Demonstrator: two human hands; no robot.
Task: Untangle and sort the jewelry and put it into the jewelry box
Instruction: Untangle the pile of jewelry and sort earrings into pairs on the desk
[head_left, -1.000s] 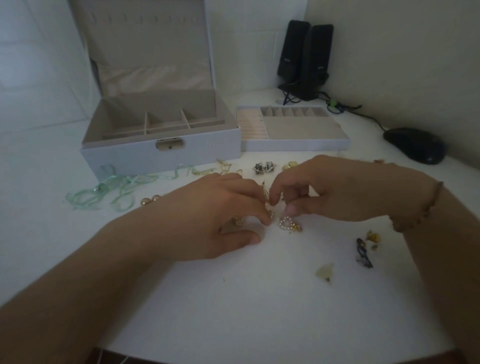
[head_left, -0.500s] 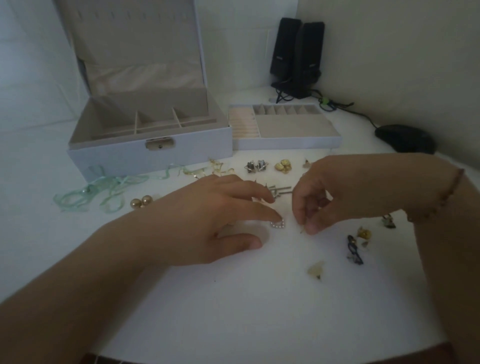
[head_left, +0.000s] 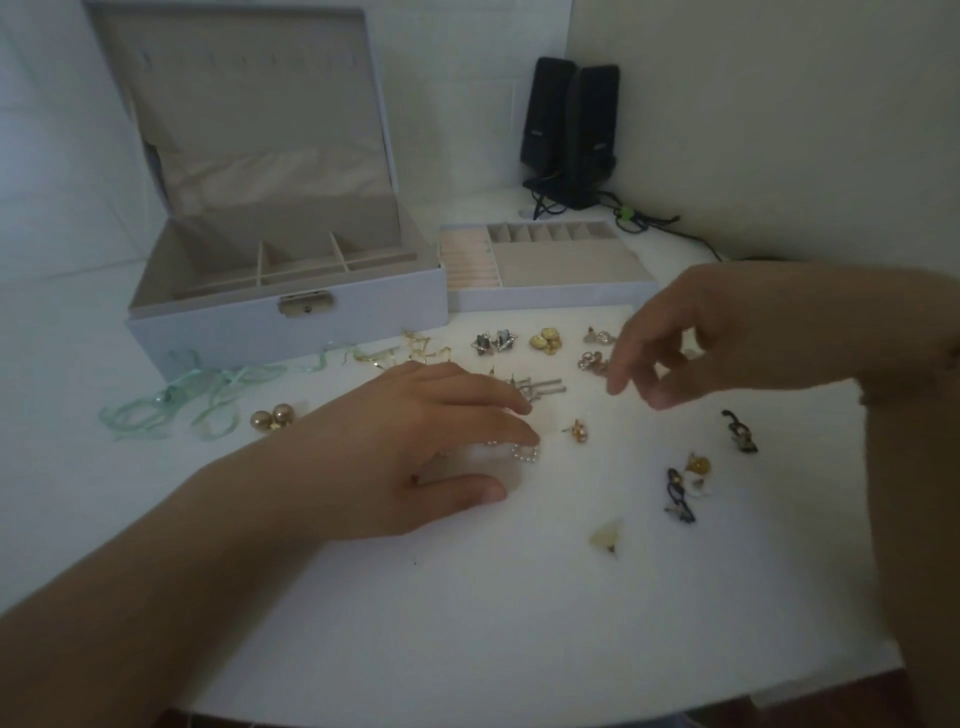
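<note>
Sorting stage, early: the jewelry box (head_left: 291, 332) stands open with its visible compartments bare, as does the lift-out tray (head_left: 550, 291) just right of it. All pieces lie on the table in front of the box, mostly as separated pairs (gold studs, silver stars, dark clips). The left hand (head_left: 415, 441) rests fingers-down on a small pearl loop earring (head_left: 524, 452), not gripping it; the right hand (head_left: 727, 338) hovers loosely curled, holding nothing visible

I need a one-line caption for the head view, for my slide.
Left hand rests on a pearl earring among scattered jewelry, right hand hovers open, before the open jewelry box.
</note>
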